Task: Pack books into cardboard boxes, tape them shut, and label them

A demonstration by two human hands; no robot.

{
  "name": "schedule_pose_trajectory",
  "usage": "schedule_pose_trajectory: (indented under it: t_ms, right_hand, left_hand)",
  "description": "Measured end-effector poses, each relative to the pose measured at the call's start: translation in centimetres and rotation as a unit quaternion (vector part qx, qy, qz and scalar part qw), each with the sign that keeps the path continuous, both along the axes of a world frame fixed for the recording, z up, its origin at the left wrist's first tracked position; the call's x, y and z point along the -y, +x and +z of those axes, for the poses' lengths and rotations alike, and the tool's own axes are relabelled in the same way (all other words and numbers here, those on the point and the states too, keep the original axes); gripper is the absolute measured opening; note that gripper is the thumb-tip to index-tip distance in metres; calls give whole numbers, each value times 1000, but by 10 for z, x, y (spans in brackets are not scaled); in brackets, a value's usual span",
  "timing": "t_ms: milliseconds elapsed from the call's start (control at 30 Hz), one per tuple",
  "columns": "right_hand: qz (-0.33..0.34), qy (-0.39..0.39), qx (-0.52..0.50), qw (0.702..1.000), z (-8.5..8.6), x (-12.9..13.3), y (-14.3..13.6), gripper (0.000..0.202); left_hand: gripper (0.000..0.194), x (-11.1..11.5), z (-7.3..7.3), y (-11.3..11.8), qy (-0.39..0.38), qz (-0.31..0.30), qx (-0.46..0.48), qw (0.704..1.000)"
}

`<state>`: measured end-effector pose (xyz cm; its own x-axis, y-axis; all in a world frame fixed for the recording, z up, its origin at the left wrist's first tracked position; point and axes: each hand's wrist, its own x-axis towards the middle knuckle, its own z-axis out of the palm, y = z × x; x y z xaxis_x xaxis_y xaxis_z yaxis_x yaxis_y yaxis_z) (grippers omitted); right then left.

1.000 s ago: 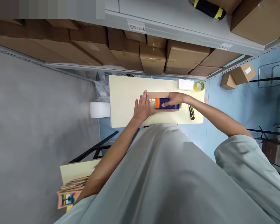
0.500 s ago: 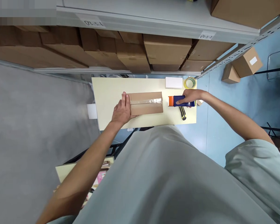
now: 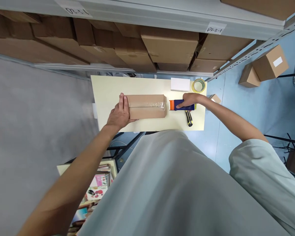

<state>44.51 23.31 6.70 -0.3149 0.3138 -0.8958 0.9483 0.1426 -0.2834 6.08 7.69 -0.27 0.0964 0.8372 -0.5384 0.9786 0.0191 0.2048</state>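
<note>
Carton (image 3: 147, 106) on tabletop (image 3: 108, 88): left hand (image 3: 119, 115) clamped across its nine-o'clock end; right hand (image 3: 190, 99), apart at three o'clock, grips blue-and-orange tool (image 3: 190, 107). Carton judged light, stiff-walled; best held by long sides.

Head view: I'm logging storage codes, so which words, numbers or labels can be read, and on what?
"D3-5-5": right-hand shelf label.
Left-hand shelf label: handwritten, not surely legible.
White label on far-right box: too small to read.
Book covers: too small to read.
</note>
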Motion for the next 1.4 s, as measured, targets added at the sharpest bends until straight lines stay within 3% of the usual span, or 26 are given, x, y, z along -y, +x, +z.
schedule_pose_trajectory:
  t_ms: [233, 367, 600, 833, 967, 1167, 1400]
  right_hand:
    - [-36, -82, -18, 996, -27, -4, -24, 65]
    - [-25, -75, -18, 997, -30, -4, -28, 61]
    - [-23, 5, -16, 1000, -5, 11, -38, 48]
    - [-36, -5, 40, 999, 2, 10, -59, 42]
    - [-43, 24, 77, 996, 18, 16, -73, 36]
    - [-75, -22, 130, 988, 41, 24, -86, 35]
    - [-73, 14, 205, 976, 44, 29, -106, 35]
  left_hand:
    - [154, -2, 3, 3, -12, 10, -8, 1000]
    - [150, -2, 4, 6, -18, 14, -13, 1000]
    - [149, -3, 1, 6, -17, 26, 8, 999]
    - [148, -5, 2, 2, -3, -12, 25, 1000]
    - [149, -3, 4, 0, -3, -40, 24, 999]
    - [150, 2, 4, -3, 8, -92, 10, 996]
    - [143, 7, 2, -7, 26, -95, 41, 994]
